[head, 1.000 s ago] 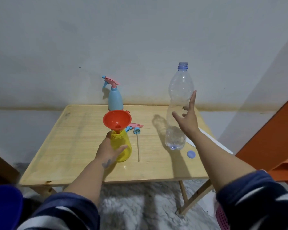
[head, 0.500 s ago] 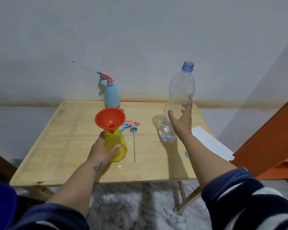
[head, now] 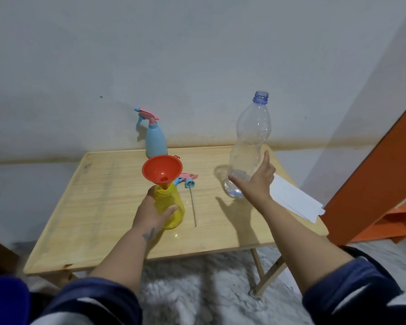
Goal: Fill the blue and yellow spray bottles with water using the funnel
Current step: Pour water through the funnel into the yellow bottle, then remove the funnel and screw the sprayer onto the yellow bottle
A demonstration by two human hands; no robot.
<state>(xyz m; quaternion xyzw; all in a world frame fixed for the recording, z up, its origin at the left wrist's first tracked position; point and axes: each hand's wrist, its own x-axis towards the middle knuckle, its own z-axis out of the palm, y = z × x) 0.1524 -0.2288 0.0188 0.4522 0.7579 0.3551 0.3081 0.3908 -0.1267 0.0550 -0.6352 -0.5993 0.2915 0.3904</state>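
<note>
My left hand point(head: 154, 213) wraps the yellow spray bottle point(head: 170, 207), fingers and thumb curled round its belly, steadying it upright on the counter point(head: 99, 207). The orange funnel point(head: 162, 169) sits in its open neck. A second ago my right hand point(head: 256, 181) was spread open in the air beside the clear water bottle point(head: 250, 146), which stood straight. Now that grip has closed round the bottle's lower body, thumb in front and a finger up its far side, and the bottle leans with its open blue neck tipped away to the right, its base at or barely off the counter; I cannot tell which.

I judge that the pour into the yellow bottle is about to start: the water bottle is in hand but well apart from the funnel. Only a little water shows at its bottom, so it may not fill much.

The blue spray bottle point(head: 156, 139) stands at the back edge with its pink trigger head screwed on. The yellow bottle's own spray head point(head: 186, 180) lies just behind it, its dip tube stretched toward me. White paper point(head: 295, 200) lies at the right edge.
</note>
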